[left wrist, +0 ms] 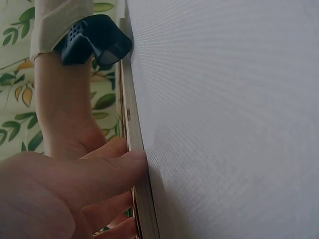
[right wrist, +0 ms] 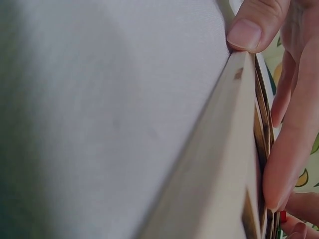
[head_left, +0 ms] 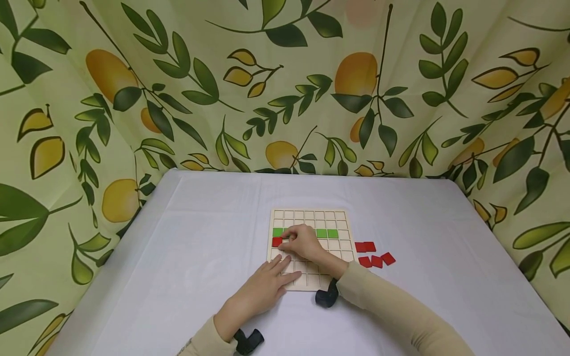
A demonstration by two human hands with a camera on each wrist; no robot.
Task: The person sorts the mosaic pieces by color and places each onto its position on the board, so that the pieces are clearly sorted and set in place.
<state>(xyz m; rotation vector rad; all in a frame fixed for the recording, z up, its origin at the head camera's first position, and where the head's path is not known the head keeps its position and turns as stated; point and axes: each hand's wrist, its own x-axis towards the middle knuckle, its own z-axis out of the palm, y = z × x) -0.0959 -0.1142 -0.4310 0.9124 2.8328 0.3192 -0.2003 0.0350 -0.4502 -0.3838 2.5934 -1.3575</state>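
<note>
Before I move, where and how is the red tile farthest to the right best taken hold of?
Probably pinch the red tile by its near and far edges, coming from above and the right: it lies flat on the white tablecloth, turned askew, its right side free, with its neighbour close on the left.

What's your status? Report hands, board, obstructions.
Left hand resting on wooden grid board; right hand beside red tile in leftmost column, grip unclear. Five red tiles loose right of board. Right hand hiding part of green tile row.
</note>
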